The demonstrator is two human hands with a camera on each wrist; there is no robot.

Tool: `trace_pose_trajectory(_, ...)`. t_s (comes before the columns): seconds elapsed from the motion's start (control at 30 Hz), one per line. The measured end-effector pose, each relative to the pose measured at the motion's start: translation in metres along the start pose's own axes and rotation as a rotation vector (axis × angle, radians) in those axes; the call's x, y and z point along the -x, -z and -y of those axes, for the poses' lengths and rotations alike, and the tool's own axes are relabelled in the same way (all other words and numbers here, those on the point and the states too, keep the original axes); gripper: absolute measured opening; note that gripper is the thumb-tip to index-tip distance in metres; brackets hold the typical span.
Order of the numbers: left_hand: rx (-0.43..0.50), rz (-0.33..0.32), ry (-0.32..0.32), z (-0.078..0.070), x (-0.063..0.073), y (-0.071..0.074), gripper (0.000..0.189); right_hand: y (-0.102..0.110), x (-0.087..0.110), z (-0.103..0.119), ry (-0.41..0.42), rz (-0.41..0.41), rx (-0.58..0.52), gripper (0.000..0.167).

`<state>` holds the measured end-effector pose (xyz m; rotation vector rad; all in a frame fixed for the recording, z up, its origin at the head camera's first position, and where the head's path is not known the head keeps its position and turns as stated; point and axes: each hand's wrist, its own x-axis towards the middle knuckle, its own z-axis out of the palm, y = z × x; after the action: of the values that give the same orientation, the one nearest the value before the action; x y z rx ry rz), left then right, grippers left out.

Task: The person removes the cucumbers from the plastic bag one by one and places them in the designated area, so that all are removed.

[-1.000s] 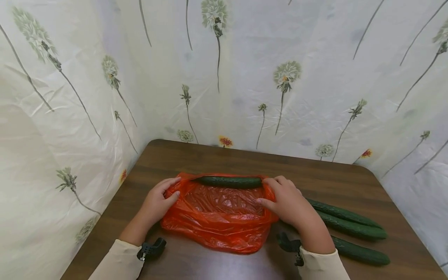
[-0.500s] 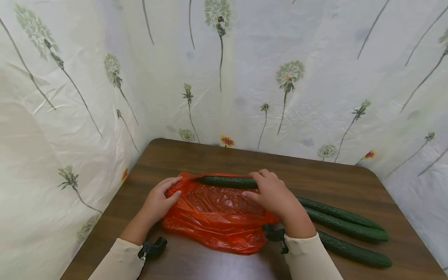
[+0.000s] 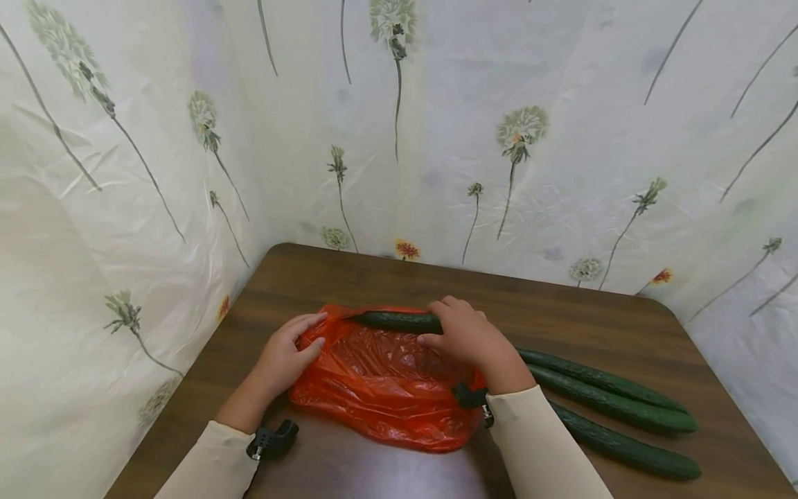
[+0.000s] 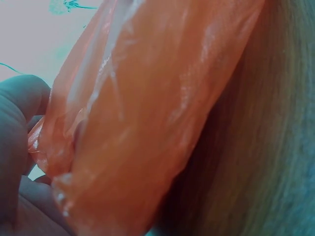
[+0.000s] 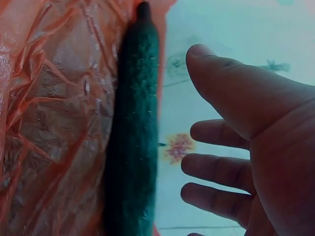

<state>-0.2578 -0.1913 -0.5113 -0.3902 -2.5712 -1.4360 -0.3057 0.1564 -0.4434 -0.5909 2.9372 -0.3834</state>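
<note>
A red plastic bag (image 3: 386, 409) lies on the table, its mouth spread and facing up. Along its far edge lies a dark green cucumber (image 3: 393, 321), partly inside the bag. My left hand (image 3: 283, 357) holds the bag's left rim between thumb and fingers; in the left wrist view the thin film (image 4: 138, 113) passes between them. Over the cucumber's right part is my right hand (image 3: 470, 336). In the right wrist view its fingers are spread and slightly bent, and a gap separates the right hand (image 5: 280, 147) from the cucumber (image 5: 135, 128).
To the right, three more cucumbers (image 3: 630, 443) lie side by side on the brown wooden table (image 3: 349, 270), partly behind my right forearm. A pale curtain (image 3: 436, 138) printed with dandelions hangs behind the table and at its left. Dark camera mounts sit on both wrists.
My right hand has moved left along the cucumber, away from the bag's right rim, which it was holding one second ago. The left hand has stayed at the bag's left rim.
</note>
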Motion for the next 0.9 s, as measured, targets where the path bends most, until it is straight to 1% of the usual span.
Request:
trace_pose_trajectory(0.2,-0.011,-0.002,-0.001,0.001,0.002,0.001,0.048,-0.007,-0.015,0.003,-0.002,0.036,-0.009,0.062)
trace_pose_trajectory(0.4,-0.012,-0.006,0.006,0.002,-0.001,0.003,0.047,-0.015,-0.029,-0.001,0.01,0.063,-0.027,0.059)
trace_pose_trajectory(0.53,-0.011,-0.003,0.005,0.001,-0.002,0.003,0.047,-0.019,-0.035,-0.003,-0.001,0.059,-0.034,0.062)
trace_pose_trajectory(0.67,-0.012,0.002,0.013,0.002,0.0,0.001,0.047,-0.024,-0.04,-0.005,-0.007,0.053,-0.029,0.062)
trace_pose_trajectory(0.9,-0.01,0.003,0.031,0.002,0.0,0.002,0.046,-0.035,-0.05,-0.01,0.002,0.035,0.004,0.061)
